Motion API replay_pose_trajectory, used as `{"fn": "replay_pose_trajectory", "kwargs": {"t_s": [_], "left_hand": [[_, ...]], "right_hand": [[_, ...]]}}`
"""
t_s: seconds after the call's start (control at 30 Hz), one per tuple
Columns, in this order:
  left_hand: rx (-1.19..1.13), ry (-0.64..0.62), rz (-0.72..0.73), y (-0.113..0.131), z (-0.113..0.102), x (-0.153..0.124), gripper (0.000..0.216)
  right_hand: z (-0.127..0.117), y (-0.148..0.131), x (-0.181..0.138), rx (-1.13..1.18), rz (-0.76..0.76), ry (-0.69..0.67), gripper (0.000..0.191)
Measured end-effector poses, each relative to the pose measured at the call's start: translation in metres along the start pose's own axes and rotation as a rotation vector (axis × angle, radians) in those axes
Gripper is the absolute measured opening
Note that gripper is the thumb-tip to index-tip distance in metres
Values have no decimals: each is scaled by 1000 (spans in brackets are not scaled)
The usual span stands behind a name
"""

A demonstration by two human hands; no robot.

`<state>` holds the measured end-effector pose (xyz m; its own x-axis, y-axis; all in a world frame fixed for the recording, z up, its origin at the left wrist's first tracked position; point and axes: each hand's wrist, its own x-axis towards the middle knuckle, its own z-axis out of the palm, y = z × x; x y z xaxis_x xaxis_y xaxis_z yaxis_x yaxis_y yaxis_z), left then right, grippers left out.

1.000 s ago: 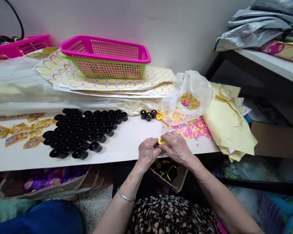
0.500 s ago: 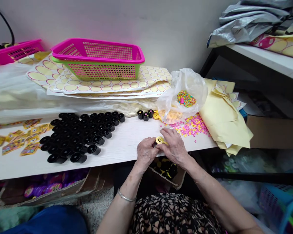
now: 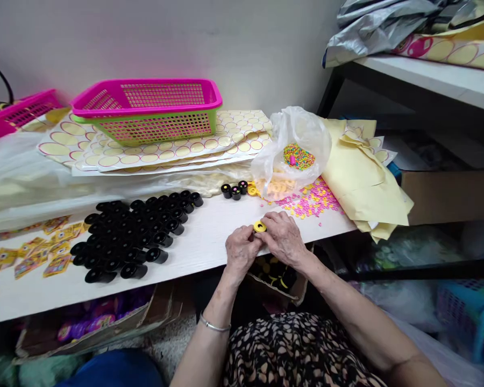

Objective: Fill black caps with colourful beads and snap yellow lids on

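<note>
My left hand [image 3: 242, 248] and my right hand [image 3: 283, 236] meet near the table's front edge. Between their fingertips is a small round yellow cap [image 3: 260, 226] with a dark centre; both hands are closed on it. Whatever lies under the cap is hidden by the fingers. Just beyond the hands stand a few small black cups [image 3: 235, 192] with bits of colour inside. Beside them, yellow ring-shaped pieces [image 3: 253, 188] lie partly under a clear plastic bag [image 3: 262, 166]. Small pink and yellow pieces [image 3: 312, 200] are scattered right of my right hand.
Many black cups [image 3: 125, 236] stand grouped on the left of the white table [image 3: 204, 239], with yellow printed packets [image 3: 58, 265] beyond. A pink and green basket [image 3: 153, 129] sits on printed sheets [image 3: 125, 161] behind. Below my hands is a box [image 3: 300, 293] of black and yellow parts.
The yellow piece's narrow tab, seen beside my right fingers before, no longer shows. My right fingers have closed in around the cap. The whole view has shifted slightly.
</note>
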<state>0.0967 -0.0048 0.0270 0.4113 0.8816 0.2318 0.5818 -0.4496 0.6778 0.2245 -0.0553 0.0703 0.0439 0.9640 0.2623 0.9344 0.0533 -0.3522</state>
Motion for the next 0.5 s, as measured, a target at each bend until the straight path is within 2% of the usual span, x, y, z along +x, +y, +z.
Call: {"fn": "replay_pose_trajectory", "kwargs": {"t_s": [0.1, 0.2, 0.5], "left_hand": [[-3, -8, 10, 1, 0, 0, 14], [-7, -14, 16, 1, 0, 0, 14], [-13, 12, 44, 0, 2, -1, 18]], "right_hand": [[-1, 2, 0, 22, 23, 61, 22], [-3, 4, -1, 27, -23, 73, 20], [-18, 2, 15, -80, -110, -132, 11]]}}
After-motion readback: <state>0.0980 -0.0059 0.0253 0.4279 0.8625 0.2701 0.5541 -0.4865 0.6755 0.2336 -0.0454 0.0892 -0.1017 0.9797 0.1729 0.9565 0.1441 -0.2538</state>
